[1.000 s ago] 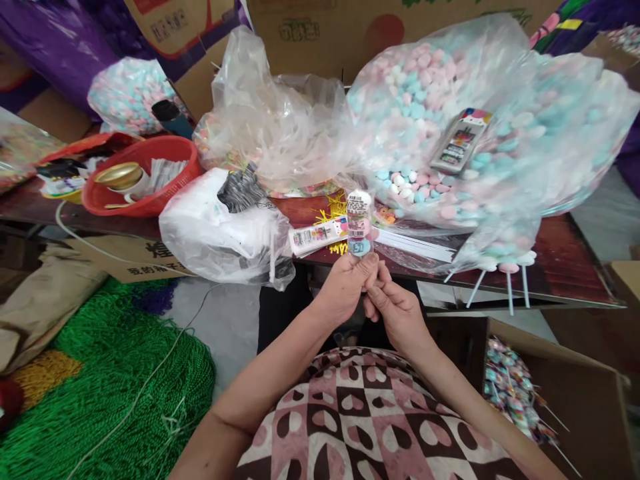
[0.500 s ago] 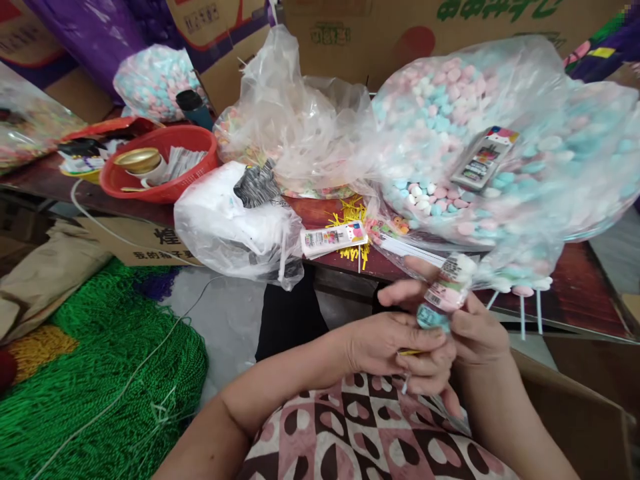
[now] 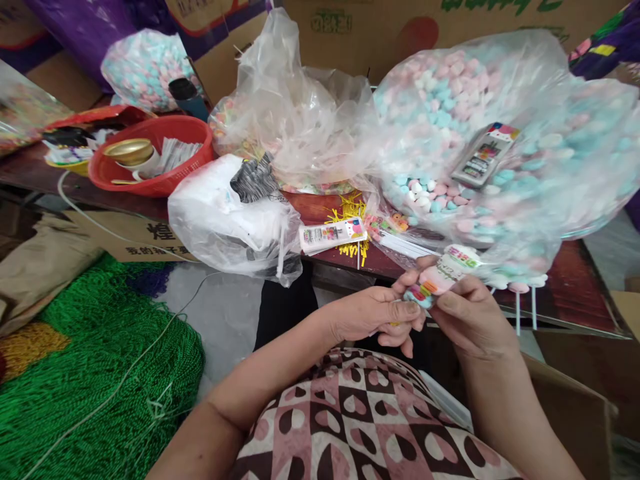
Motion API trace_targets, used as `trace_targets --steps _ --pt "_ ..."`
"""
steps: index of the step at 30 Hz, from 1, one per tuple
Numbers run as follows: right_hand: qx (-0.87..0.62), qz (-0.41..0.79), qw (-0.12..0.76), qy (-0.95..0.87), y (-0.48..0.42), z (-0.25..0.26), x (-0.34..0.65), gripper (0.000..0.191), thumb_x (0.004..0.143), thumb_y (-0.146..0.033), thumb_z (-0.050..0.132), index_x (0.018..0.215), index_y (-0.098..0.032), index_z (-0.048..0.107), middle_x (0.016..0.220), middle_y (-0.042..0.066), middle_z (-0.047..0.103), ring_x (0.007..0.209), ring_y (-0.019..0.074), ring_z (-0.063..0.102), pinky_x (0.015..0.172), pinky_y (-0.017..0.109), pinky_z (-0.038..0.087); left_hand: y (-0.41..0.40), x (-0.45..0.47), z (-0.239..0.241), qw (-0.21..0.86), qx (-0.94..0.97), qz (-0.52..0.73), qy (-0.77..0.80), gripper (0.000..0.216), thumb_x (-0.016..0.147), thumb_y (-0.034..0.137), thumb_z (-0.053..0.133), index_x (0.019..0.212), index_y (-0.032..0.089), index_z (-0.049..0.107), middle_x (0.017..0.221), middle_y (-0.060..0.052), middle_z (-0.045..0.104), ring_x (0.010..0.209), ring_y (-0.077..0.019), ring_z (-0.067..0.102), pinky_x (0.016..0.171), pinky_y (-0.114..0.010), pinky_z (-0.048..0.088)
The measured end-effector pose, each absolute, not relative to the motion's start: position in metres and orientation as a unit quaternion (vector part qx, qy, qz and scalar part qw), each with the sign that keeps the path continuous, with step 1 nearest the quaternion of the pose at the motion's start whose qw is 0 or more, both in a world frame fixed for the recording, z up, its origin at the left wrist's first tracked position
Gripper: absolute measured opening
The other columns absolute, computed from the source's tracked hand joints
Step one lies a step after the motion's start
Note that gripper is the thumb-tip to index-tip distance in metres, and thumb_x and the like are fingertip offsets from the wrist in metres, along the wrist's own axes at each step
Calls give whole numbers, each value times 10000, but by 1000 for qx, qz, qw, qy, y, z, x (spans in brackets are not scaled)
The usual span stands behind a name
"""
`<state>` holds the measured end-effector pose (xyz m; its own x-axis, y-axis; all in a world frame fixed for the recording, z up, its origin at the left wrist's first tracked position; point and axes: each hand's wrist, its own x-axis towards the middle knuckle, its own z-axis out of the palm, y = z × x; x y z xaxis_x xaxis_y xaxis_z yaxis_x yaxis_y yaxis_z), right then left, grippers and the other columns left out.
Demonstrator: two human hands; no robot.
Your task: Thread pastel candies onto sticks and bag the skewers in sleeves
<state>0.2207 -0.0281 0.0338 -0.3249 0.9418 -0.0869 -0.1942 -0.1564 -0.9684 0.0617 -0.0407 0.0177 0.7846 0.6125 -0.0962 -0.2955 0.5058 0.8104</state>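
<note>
Left fingers (image 3: 404, 311) and right fingers (image 3: 454, 304) clamped on sweet (image 3: 441, 276); overhard squeeze could crush it, slack grip drop it.

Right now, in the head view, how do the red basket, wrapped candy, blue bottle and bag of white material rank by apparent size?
1. Bag of white material
2. Red basket
3. Wrapped candy
4. Blue bottle
Being nearer the camera, the wrapped candy may look oversized.
</note>
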Motion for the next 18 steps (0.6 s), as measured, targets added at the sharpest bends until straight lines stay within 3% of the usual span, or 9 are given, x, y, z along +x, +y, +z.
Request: trace_targets --steps 2,5,7,11,15,18 --pt "-408 614 480 -476 -26 31 218 383 689 -461 807 991 -261 682 942 88 739 821 274 699 591 373 557 -41 63 16 799 446 313 254 532 752 720 580 768 191 529 469 101 318 426 -93 395 642 -321 491" --pt "-444 522 566 -459 -21 19 204 290 697 -373 814 922 -247 682 915 59 745 835 233 697 749 387 564 -40 61 13 581 537 397 465 356 833 542 599 730 211 518 548 54 402 532 -119 453 651 -269 416" --pt "-457 502 567 -467 -15 10 198 278 708 -361 802 929 -241 684 912 45 745 829 209 691 769 367 556 -37 55 9 477 570 405 532 306 840 440 619 677 210 499 567 42 427 551 -118 446 630 -253 372" --pt "-496 482 432 -579 3 -4 194 245 815 -402 677 981 -225 705 886 40 747 796 207 682 716 350 533 -27 35 0 542 479 472 505 346 884 518 536 751 198 549 488 74 402 451 -89 401 604 -245 413" --pt "-552 281 282 -733 24 -12 180 201 878 -312 575 963 -216 730 959 76 747 895 245 672 831 387 488 -14 18 -5 610 295 585 446 409 832 579 605 780 180 537 448 116 333 385 -55 371 604 -243 483" --pt "-590 163 166 -773 35 -13 162 254 903 -338 543 1024 -195 714 983 122 727 876 274 665 735 366 468 -9 12 -5 623 263 603 423 400 820 551 645 775 167 541 444 117 347 374 -43 382 584 -229 495"
